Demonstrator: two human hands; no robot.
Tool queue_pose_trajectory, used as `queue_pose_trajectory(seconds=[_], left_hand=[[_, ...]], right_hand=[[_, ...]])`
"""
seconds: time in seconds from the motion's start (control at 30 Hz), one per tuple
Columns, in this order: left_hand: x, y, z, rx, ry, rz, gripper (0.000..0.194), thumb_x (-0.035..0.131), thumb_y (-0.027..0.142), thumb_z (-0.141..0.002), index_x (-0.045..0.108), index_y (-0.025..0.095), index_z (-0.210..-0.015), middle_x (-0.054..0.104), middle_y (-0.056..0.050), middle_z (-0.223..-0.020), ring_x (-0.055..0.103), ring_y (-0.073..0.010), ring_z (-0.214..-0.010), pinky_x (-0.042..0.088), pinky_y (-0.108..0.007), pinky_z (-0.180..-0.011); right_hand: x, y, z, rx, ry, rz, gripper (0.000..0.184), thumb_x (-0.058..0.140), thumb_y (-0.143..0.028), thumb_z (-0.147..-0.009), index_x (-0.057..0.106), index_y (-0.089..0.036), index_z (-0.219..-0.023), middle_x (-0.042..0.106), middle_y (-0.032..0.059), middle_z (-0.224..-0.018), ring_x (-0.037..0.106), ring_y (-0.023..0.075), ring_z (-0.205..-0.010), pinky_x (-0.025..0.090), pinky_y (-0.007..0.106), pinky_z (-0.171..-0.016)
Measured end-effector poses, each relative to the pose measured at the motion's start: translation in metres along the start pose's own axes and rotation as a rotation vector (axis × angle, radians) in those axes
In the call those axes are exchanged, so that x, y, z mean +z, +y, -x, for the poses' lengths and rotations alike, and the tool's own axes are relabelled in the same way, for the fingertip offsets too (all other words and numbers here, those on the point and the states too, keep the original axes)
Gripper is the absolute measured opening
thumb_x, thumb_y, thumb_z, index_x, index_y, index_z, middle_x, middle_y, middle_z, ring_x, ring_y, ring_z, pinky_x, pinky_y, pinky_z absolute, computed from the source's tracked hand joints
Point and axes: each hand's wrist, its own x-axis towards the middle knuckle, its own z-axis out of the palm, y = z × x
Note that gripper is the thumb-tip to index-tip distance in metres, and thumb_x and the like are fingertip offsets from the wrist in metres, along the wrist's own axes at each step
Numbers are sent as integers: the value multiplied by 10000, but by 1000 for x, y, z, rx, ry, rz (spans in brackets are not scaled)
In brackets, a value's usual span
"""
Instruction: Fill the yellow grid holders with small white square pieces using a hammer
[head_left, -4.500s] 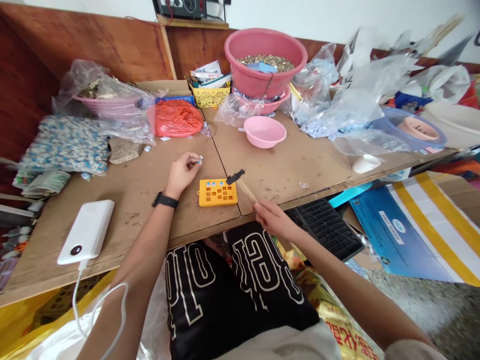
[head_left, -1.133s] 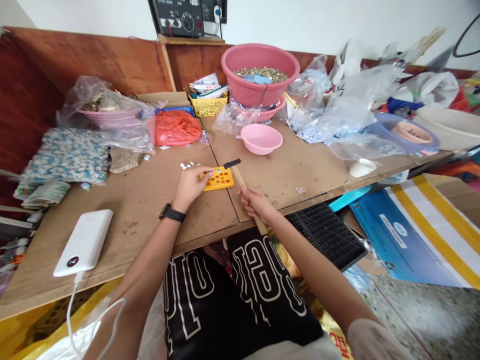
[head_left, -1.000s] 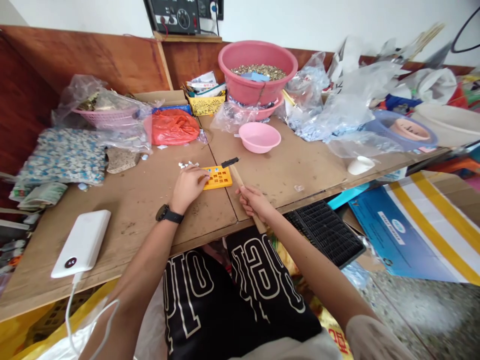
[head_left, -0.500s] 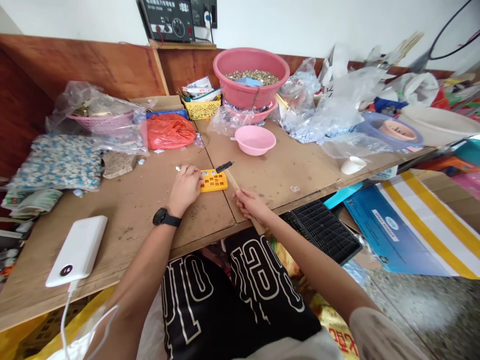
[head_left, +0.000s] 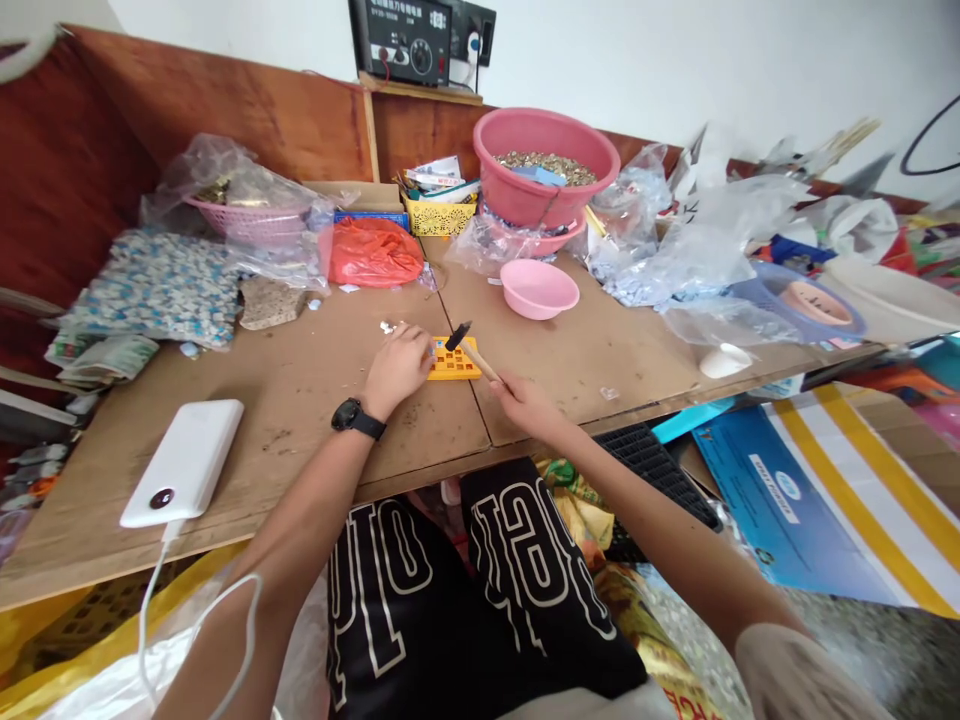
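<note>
A small yellow tray with square compartments lies flat on the brown table; pale bluish bits show along its far row. At the tray's left end, my left hand rests with curled fingers covering that end. What those fingers pinch, if anything, is hidden. My right hand is closed round the wooden handle of a hammer. The hammer's black head is over the tray's far side, close to my left fingertips; whether it touches the tray I cannot tell. Small white bits lie just beyond my left hand.
A pink bowl stands behind the tray, before a big pink basin of small metallic pieces. A red plastic bag and a stone block sit left. A white power bank lies near-left, a white cup right.
The whole view has shifted, so the table appears farther right. My right hand now sits higher on the handle in view, nearer the tray. The left hand stays at the tray's left end.
</note>
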Motion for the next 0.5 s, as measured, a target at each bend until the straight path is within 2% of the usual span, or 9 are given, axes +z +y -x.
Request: queue_pose_trajectory(seconds=[0.1,0.2,0.27,0.33,0.4,0.47,0.5], left_hand=[[-4,-5,0,-76,75,32,308,706,324,-1011,784,236,-1296,780,-156,-1374,655,-398,-1361,542,-573,-1208],[-8,-22,0,-155,159,100,250,619,343,-1069,800,236,-1204,829,-129,-1309,725,-345,-1274,555,-504,-1195],[-9,-36,0,-230,209,129,245,605,341,-1077,809,230,-1153,856,-127,-1246,768,-323,-1155,580,-461,-1121],[-9,-47,2,-309,237,139,247,603,336,-1077,818,223,-1127,870,-128,-1181,786,-304,-1037,595,-419,-1019],[-7,-55,3,-357,243,138,256,597,326,-1076,825,220,-1126,875,-122,-1127,786,-286,-971,588,-384,-956],[-4,-57,3,-363,238,141,282,584,320,-1083,833,219,-1169,881,-114,-1143,784,-272,-960,581,-363,-945],[-2,-58,3,-352,234,145,299,578,320,-1089,837,220,-1200,884,-111,-1175,786,-269,-971,581,-360,-952]], right_hand=[[-5,-11,2,-67,10,146,324,476,-397,-1204,706,-180,-1135,762,80,-884,659,228,-765,383,307,-713],[2,-20,3,-101,120,163,431,364,-438,-1245,685,-155,-1305,776,101,-891,685,256,-760,386,310,-704],[12,-23,1,-50,122,196,421,357,-417,-1245,662,-149,-1353,776,107,-880,676,261,-734,379,307,-684],[20,-21,-1,-15,43,214,322,440,-383,-1222,674,-170,-1281,773,107,-882,658,249,-721,374,301,-675],[26,-17,-4,-26,-10,128,237,519,-365,-1194,673,-201,-1119,754,94,-894,648,228,-746,391,291,-684],[29,-11,-6,1,-17,-91,270,528,-387,-1189,631,-222,-1003,692,51,-846,614,196,-719,410,272,-661],[31,-9,-7,58,-30,-233,299,511,-419,-1194,611,-230,-985,638,18,-795,573,175,-660,408,260,-619]])
